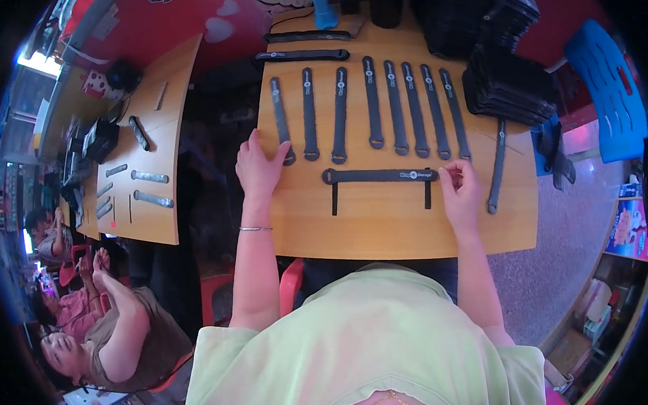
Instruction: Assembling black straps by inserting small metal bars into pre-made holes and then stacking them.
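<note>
Right now both hands rest on a wooden table (pixel 382 229) laid out with dark fabric straps. One horizontal strap (pixel 380 175) lies across the near middle of the table, with two short black strips (pixel 334 200) hanging from it toward the person, one near each end. The right hand (pixel 460 190) is at this strap's right end, fingers curled together as if pinching the tip, though the exact grip is hard to tell. The left hand (pixel 260 165) lies flat and spread, its fingertips touching the lower end of the leftmost strap in a row of upright straps (pixel 371 108) laid side by side farther back. A stack of black straps (pixel 509 89) sits at the far right corner, and a lone strap (pixel 497 164) lies slanted just beside the right hand.

Judging by looks, the horizontal strap is light, limp and flat, likely to flop if lifted in the middle; taking it by the ends would keep it straight.
</note>
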Action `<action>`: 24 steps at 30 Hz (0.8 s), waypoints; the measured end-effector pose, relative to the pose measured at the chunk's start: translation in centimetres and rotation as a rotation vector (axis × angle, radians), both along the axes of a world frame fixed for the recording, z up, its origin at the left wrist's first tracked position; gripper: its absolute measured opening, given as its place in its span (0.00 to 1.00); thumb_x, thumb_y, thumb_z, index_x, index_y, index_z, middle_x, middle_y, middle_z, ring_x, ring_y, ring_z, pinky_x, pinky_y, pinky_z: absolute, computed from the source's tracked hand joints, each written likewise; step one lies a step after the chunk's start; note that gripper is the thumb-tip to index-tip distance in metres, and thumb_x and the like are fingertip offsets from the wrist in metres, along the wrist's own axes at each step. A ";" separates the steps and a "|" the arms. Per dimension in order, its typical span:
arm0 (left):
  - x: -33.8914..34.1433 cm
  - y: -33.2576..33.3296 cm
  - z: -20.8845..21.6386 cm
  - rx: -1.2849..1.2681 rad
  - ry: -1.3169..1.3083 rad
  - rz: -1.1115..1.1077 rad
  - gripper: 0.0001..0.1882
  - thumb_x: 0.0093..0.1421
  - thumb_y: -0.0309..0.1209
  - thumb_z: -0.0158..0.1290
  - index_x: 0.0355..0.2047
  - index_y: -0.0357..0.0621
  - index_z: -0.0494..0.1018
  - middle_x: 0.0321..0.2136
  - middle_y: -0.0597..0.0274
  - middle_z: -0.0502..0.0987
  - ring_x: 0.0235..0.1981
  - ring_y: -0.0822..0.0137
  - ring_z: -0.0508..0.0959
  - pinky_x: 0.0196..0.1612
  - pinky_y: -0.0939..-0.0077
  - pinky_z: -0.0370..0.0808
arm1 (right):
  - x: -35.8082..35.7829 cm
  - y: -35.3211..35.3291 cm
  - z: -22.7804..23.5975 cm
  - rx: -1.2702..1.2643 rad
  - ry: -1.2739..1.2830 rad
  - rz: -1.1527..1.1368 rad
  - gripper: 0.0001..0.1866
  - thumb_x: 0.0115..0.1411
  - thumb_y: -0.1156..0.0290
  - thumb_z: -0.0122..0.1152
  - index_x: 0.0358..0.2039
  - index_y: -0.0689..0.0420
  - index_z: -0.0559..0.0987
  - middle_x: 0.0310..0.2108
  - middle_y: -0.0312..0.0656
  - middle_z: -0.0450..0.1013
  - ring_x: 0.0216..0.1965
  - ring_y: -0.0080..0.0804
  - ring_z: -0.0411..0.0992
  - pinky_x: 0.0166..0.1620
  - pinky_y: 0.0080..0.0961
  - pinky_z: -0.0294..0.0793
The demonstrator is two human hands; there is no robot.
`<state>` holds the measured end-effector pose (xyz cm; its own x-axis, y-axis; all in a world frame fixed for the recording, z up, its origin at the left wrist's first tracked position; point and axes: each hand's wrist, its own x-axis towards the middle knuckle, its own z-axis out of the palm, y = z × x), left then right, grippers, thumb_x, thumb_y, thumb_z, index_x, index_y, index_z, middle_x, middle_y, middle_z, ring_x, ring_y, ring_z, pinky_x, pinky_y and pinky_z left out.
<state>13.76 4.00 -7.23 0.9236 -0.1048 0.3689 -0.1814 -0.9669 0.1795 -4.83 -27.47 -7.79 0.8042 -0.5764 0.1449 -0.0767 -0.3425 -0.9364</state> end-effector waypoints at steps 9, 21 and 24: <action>-2.6 4.5 1.2 -0.502 0.135 0.000 0.09 0.59 0.29 0.55 0.36 0.36 0.70 0.24 0.58 0.78 0.27 0.67 0.79 0.33 0.77 0.73 | -0.2 1.0 1.6 0.051 -0.003 0.020 0.08 0.57 0.77 0.60 0.37 0.60 0.73 0.29 0.32 0.70 0.24 0.13 0.64 0.27 0.11 0.64; -10.5 -1.0 9.5 -0.691 0.525 -0.646 0.06 0.53 0.17 0.54 0.33 0.35 0.74 0.26 0.58 0.76 0.26 0.67 0.76 0.29 0.79 0.73 | 0.6 5.4 8.4 0.805 0.028 0.652 0.32 0.50 0.82 0.61 0.57 0.58 0.64 0.46 0.39 0.70 0.31 0.12 0.65 0.32 0.10 0.67; -11.3 -2.1 9.3 -0.657 0.610 -0.732 0.06 0.53 0.20 0.56 0.33 0.37 0.74 0.26 0.57 0.76 0.27 0.63 0.76 0.28 0.76 0.72 | 0.4 5.2 8.5 0.673 0.045 0.489 0.24 0.50 0.80 0.62 0.50 0.59 0.70 0.37 0.35 0.71 0.29 0.14 0.66 0.32 0.13 0.68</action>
